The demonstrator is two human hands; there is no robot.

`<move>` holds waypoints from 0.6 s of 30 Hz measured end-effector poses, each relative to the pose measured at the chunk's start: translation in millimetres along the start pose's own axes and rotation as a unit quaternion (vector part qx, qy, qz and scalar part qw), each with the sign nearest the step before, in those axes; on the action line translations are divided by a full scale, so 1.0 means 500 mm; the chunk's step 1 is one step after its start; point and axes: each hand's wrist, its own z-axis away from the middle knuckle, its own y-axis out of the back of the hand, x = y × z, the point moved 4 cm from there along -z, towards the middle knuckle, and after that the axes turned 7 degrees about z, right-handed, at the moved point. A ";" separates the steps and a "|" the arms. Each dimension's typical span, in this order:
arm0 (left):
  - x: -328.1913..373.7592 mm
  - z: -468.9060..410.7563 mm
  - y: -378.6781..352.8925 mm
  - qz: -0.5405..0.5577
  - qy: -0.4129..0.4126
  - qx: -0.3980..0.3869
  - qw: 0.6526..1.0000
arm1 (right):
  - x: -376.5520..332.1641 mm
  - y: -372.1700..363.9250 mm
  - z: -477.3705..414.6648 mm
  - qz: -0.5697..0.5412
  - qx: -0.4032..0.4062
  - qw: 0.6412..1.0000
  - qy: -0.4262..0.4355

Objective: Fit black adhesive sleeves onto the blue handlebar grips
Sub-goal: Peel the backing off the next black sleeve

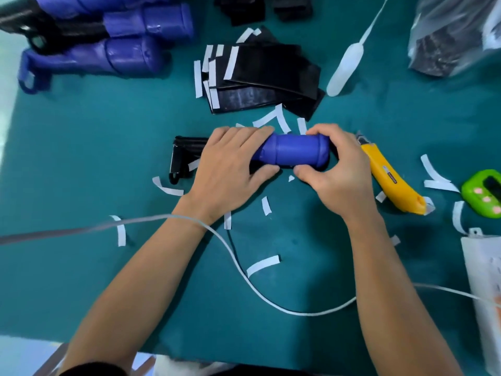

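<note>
A blue handlebar grip [294,150] lies crosswise on the green mat at the middle. My left hand [230,169] wraps over its left part, fingers on top and thumb underneath. The grip's rounded right end is held by my right hand [336,172], fingers curled behind it and thumb in front. A black strap with a buckle [184,156] sticks out to the left of my left hand. A pile of black adhesive sleeves [260,80] with white backing strips lies just beyond the grip.
Several blue grips [130,55] lie at the far left. A yellow utility knife [390,180] sits right of my right hand, a white squeeze bottle [345,69] beyond it. A green device [482,194], plastic bag [455,36], white cable [244,278] and scattered backing strips [263,264] surround.
</note>
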 end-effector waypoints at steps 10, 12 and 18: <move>-0.001 0.007 -0.002 0.018 -0.029 0.087 0.996 | -0.161 -0.012 -0.195 0.179 -0.023 0.980 0.084; -0.003 0.011 0.003 0.025 -0.058 0.132 0.989 | -0.173 -0.058 -0.238 0.276 -0.075 0.954 0.091; -0.024 -0.005 -0.002 0.029 0.007 0.095 0.995 | -0.150 -0.051 -0.266 0.206 -0.058 0.977 0.014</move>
